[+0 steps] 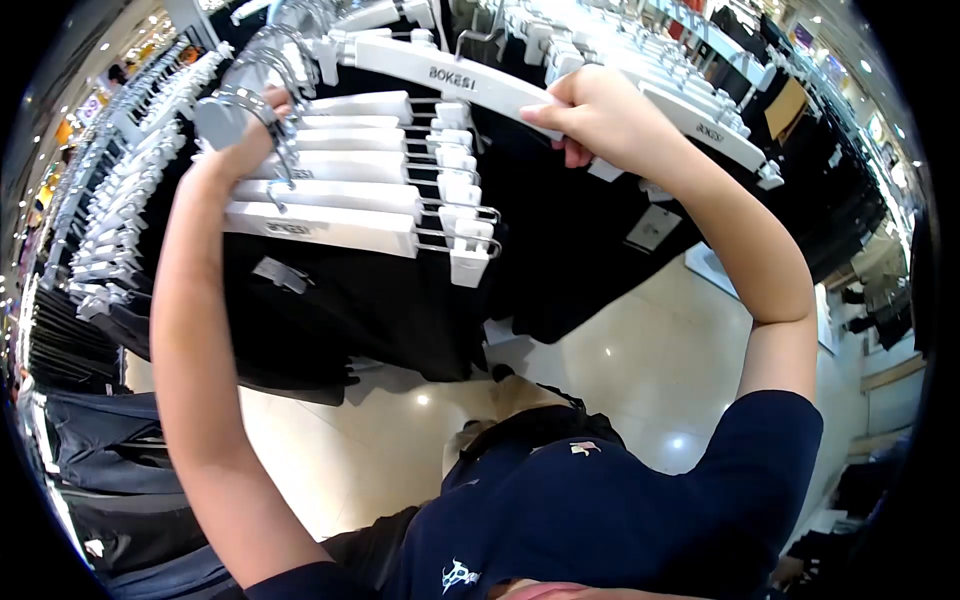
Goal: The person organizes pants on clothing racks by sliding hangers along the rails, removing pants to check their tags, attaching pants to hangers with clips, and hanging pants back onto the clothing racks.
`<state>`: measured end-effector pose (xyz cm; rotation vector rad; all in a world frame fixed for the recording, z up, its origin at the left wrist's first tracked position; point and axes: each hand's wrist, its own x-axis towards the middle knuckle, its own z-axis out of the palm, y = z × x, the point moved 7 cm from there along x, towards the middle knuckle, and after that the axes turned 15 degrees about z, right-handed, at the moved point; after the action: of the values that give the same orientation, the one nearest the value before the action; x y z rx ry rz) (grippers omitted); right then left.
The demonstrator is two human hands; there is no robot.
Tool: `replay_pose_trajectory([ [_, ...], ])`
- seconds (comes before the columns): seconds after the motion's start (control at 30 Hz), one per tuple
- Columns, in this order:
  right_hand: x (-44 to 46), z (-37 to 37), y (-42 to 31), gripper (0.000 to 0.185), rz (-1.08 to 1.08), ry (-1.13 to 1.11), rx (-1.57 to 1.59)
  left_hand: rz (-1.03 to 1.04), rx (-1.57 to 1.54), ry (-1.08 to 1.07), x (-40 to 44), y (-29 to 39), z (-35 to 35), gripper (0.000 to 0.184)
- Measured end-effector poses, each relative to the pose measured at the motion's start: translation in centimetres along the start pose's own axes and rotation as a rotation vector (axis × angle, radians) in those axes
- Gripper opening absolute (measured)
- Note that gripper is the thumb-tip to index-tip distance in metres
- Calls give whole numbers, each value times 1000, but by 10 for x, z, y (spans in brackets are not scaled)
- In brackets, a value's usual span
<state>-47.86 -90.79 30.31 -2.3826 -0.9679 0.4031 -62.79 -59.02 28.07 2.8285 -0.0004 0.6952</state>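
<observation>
My right hand (605,115) pinches the end of a white hanger (450,75) printed with "BOKESI", with dark clothing hanging below. My left hand (245,150) is up by the rail's round silver end cap (220,124), its fingers curled among the metal hanger hooks (265,85) and partly hidden by them. Just beside it hangs a close row of white clip hangers (320,228) bearing black garments (370,305). A pale tag (283,274) shows on the front garment. Another tag (652,229) hangs below my right hand.
More white hangers (705,125) with dark clothes fill a rail at the right. Another hanger row (125,210) runs along the left. Folded or hanging dark trousers (105,430) are at the lower left. A glossy pale floor (640,350) lies below.
</observation>
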Motion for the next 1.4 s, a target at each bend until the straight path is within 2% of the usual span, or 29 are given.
replay_pose_trajectory([
  [0.2,-40,-47,50,40,18,74,87,-262,-382,6,-10,-19,4,40],
  [0.23,-56,-57,60,40,27,93,43,-117,-301,17,-6,-19,0,41],
  [0.27,-72,-66,70,41,32,112,-3,-206,-336,3,-10,-40,0,41],
  [0.33,-103,-88,105,44,116,170,-34,-77,-99,-33,-4,-16,-4,36],
  [0.37,-120,-97,119,44,150,177,-31,-146,-122,-17,-4,-5,-6,36],
  [0.4,-136,-107,132,43,181,187,-29,-149,-224,37,-4,-5,-5,35],
  [0.47,-164,-117,154,41,206,165,87,-125,-582,140,-11,-48,-8,34],
  [0.5,-175,-124,170,40,214,156,100,163,-175,165,-17,-55,-26,35],
  [0.57,-191,-133,193,40,233,142,87,65,296,45,-34,-70,-44,37],
  [0.63,-202,-142,217,41,270,123,92,-282,327,60,-67,-93,-81,38],
  [0.67,-206,-145,227,38,282,101,68,-248,306,218,-83,-86,-96,37],
  [0.73,-211,-146,242,33,271,63,36,-510,354,516,-110,-1,-116,34],
  [0.8,-210,-145,252,29,226,4,15,-60,354,1156,-111,169,-98,25],
  [0.87,-207,-145,253,29,172,-41,-44,75,292,1360,-126,229,-65,17],
  [0.93,-201,-144,254,30,126,-77,-83,289,39,1114,-94,300,-1,10],
  [0.97,-198,-142,251,31,88,-107,-122,260,-42,963,-65,349,35,13],
  [1.03,-189,-135,242,29,53,-132,-95,398,-39,479,-18,419,84,33],
  [1.07,-186,-128,235,29,32,-160,-67,374,-120,379,-6,435,104,51],
  [1.13,-182,-111,227,29,77,-194,-82,435,-36,196,13,468,130,69],
  [1.2,-184,-95,209,30,32,-265,-107,479,-3,100,24,475,156,78],
  [1.23,-185,-91,204,32,37,-249,-137,357,-40,48,24,461,168,77],
  [1.3,-188,-84,194,35,30,-234,-171,433,34,132,22,445,164,72],
  [1.4,-186,-72,190,28,11,-264,-196,521,101,201,9,441,142,76],
])
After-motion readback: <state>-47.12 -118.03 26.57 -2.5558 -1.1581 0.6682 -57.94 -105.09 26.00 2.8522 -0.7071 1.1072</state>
